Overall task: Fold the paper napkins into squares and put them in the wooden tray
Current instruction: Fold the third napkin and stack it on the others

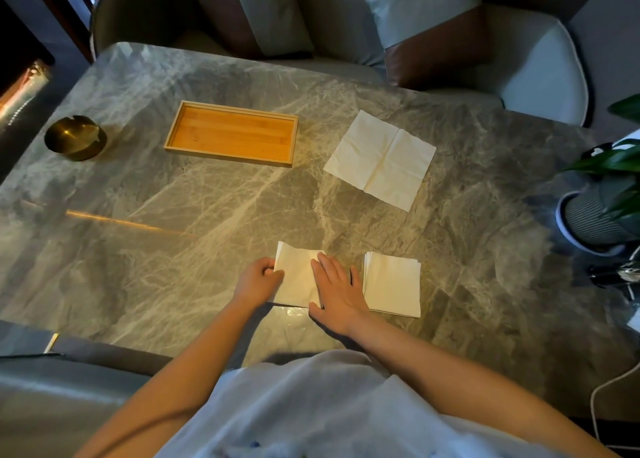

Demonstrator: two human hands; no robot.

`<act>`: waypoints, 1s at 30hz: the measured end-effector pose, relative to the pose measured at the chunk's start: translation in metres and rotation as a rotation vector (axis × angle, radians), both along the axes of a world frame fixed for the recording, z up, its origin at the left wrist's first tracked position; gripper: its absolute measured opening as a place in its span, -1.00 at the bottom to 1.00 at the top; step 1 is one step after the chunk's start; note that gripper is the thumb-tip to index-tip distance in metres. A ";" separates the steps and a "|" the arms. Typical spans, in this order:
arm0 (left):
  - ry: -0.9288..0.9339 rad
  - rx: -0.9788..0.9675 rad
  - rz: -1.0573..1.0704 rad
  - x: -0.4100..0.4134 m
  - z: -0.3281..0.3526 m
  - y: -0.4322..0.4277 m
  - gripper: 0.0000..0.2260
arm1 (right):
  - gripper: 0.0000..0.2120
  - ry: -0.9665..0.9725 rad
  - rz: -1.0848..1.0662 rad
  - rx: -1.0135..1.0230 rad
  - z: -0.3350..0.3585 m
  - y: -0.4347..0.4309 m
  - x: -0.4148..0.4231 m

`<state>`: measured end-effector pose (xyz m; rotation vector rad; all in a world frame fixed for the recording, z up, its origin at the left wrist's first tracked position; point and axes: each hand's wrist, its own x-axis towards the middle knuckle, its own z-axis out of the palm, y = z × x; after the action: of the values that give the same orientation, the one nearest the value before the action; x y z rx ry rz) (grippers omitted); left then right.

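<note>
At the near edge of the grey veined marble table (173,249), a white paper napkin, partly folded (298,277), lies flat under both hands. The left hand (258,281) curls its fingers around the napkin's left edge, pinching the paper there. The right hand (337,289) lies flat and spread, palm down, pressing the right side of the same napkin against the tabletop, with its thumb at the napkin's near edge.

Just beside the right hand, to its right, sits a small stack of white folded square napkins (393,284), its edges roughly aligned. Farther back and to the right, well apart from the hands, a single white napkin lies fully opened (379,159), its crease lines showing as a cross.

The shallow rectangular wooden tray with a pale rim and orange-brown floor (231,133) rests on the far left part of the table, with no napkin in it. Left of the tray stands a round brass-coloured ashtray (75,138). At the right edge a ribbed grey pot with a white rim (588,222) holds a green leafy plant (616,159). Light upholstered chairs (540,66) stand beyond the far side of the table
</note>
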<state>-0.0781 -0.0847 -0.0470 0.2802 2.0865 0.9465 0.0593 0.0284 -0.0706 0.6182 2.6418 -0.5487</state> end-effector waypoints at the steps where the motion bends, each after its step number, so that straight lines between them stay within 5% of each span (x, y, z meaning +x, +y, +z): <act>1: -0.012 0.035 0.031 0.001 0.002 0.000 -0.89 | -0.22 -0.001 -0.003 -0.011 0.001 0.000 0.000; 11: -0.004 0.131 -0.014 0.010 0.026 0.002 -0.72 | -0.46 0.194 -0.234 -0.221 0.010 -0.008 0.005; 18: 0.009 0.267 -0.085 0.015 0.052 0.012 -0.71 | -0.65 0.493 -0.851 -0.787 0.025 -0.012 0.009; 24: -0.158 0.323 -0.024 0.036 0.067 0.035 -0.75 | -0.78 0.496 -1.319 -1.291 0.047 0.028 0.042; 30: -0.170 0.204 -0.028 0.075 0.046 0.070 -0.72 | -0.80 0.493 -1.414 -1.169 0.051 0.068 0.085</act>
<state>-0.0033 -0.0151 -0.0009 0.3221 1.8304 1.1284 0.1445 0.0962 -0.0198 1.8835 1.1886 -2.4862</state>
